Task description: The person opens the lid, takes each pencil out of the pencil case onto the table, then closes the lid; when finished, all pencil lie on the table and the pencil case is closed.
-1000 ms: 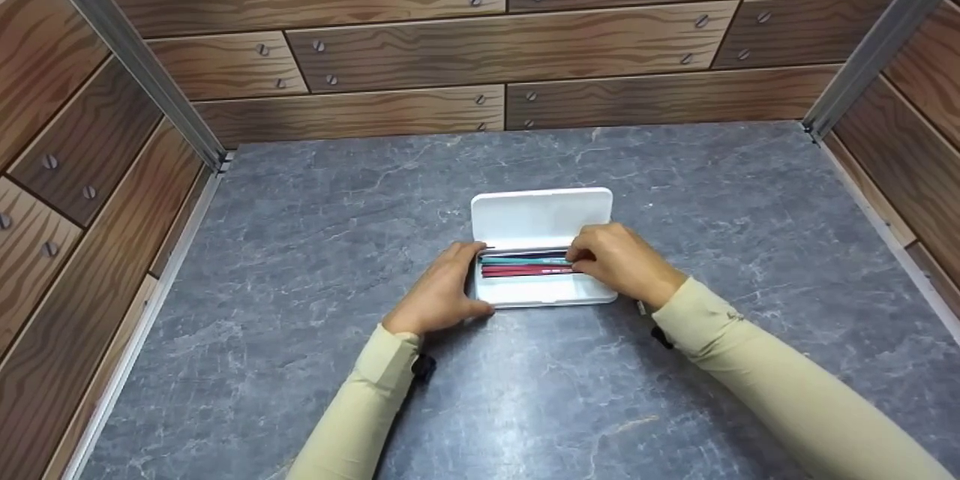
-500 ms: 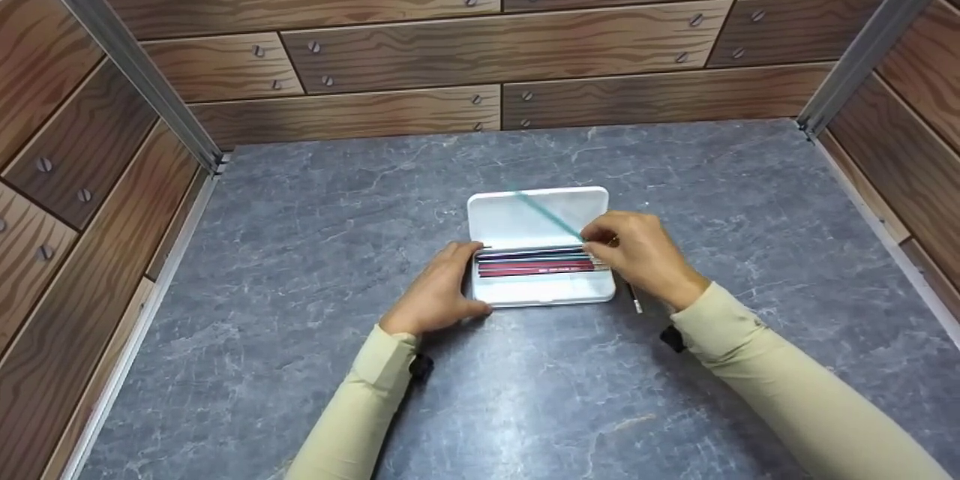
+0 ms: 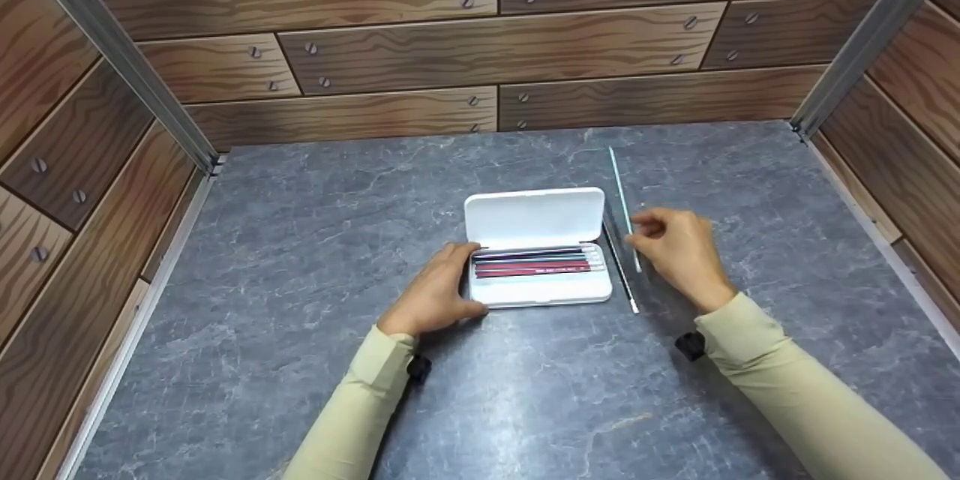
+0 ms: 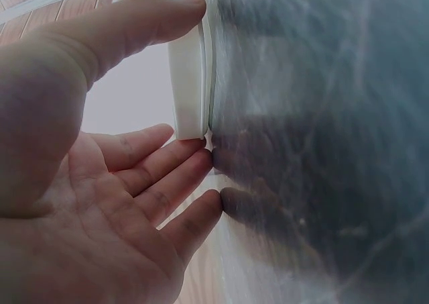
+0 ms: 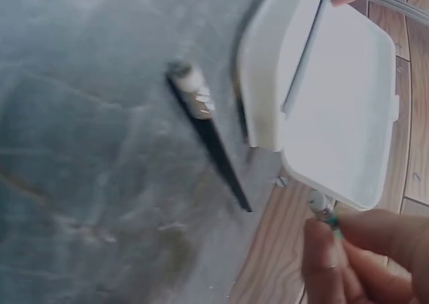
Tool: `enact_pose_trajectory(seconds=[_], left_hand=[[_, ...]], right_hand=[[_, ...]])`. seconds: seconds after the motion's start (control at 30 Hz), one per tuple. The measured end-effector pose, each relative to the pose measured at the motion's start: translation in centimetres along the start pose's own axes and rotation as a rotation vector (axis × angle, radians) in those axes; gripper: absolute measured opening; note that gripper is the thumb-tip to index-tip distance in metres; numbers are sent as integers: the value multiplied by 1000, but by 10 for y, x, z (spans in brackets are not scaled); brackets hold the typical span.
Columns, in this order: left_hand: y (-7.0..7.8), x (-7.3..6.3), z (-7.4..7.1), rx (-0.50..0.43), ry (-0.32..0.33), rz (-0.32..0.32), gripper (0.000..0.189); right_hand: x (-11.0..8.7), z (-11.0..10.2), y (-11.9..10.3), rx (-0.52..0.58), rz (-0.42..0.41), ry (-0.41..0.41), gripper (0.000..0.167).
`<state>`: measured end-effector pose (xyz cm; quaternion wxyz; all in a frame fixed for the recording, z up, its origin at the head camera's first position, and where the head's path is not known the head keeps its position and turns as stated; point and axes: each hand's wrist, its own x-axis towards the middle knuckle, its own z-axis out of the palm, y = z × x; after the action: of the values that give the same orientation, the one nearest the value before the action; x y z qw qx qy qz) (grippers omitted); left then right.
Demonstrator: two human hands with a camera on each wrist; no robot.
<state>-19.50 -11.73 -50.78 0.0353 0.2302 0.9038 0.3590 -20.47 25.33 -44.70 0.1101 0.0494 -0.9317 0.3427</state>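
Note:
A white pencil case (image 3: 536, 292) lies with its lid (image 3: 534, 217) raised. Inside it are several red pencils (image 3: 525, 268) and darker ones behind them. My left hand (image 3: 433, 292) holds the case's left end, thumb at the front corner and fingers toward the back. In the left wrist view, the thumb rests along the white case's edge (image 4: 188, 82). My right hand (image 3: 679, 251) pinches a teal pencil (image 3: 619, 184) to the right of the case; its white eraser end (image 5: 319, 202) shows in the right wrist view. Between case and right hand, a black pencil (image 3: 618, 262) lies on the table.
The grey marbled table (image 3: 337, 217) extends around the case on every side. Wood-patterned panels (image 3: 390, 60) wall it at the back and both sides, with metal posts (image 3: 855, 45) at the back corners.
My right hand has drawn the teal pencil out of the case and carried it right, turning it to point away from me. The black pencil is now uncovered. The left hand stays on the case.

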Motion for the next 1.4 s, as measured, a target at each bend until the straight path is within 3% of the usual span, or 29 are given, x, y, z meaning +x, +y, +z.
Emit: enact_pose_trajectory(seconds=[0.1,0.27,0.4,0.67,1.03,1.4], left_hand=[[12,-2,-6,-29,-27,-41,98],[16,-1,-7,0,-36,-64,98],[17,-2,-8,-6,-30,-61,98],[18,-2,-8,-7,-31,-61,98],[20,-3,-11,-11,-42,-74,98],[20,-1,-10,2,-42,-68,96]], right_hand=[[-5,1,7,-46,41,-65,32],[-14,5,13,-69,85,-174,35],[-17,8,16,-73,72,-201,33],[-20,12,17,-80,66,-209,20],[-23,12,14,-62,85,-227,25],[-19,10,2,-120,28,-145,25]])
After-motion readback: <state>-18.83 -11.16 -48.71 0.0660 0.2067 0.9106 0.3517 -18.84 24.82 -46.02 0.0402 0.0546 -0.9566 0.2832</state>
